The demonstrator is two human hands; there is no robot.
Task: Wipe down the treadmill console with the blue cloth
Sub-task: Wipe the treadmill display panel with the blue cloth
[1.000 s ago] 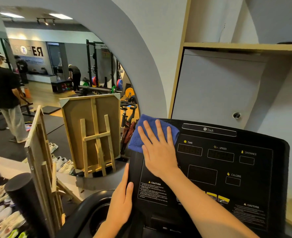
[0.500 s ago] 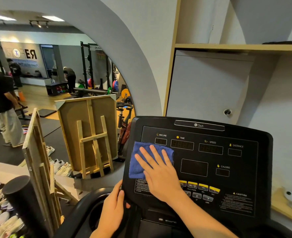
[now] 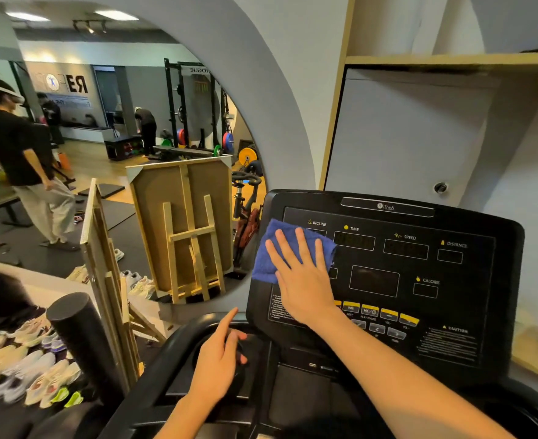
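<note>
A treadmill console (image 3: 451, 280), black and tilted back toward a pale wall, fills the right of the view at a gym, with a round mirror (image 3: 109, 128) off its left edge reflecting racks, weight plates and a person in a black shirt. Just left of the console, wooden easels (image 3: 194, 242) lean against that mirror above rows of shoes (image 3: 23, 369). On the console's upper-left corner lies the blue cloth (image 3: 277, 248), folded into a pad that covers part of the INCLINE readout and overhangs the panel's left border. The right hand (image 3: 302, 280) lies flat on top of the cloth, fingers spread and palm pressing it to the glossy face; nothing is pinched. Below the console's lower-left corner, the left hand (image 3: 220, 362) rests with fingers loosely curled on the dark tray beside the cup holder, holding nothing. Most of the panel, from the TIME window rightward to DISTANCE and down to the yellow buttons (image 3: 378, 313), lies outside the cloth, so the wipe looks to be at an early stage. Done well, the stroke would keep the palm flat and pressure even, overlap passes across the display windows, and go lightly over the yellow buttons so none is pressed.
</note>
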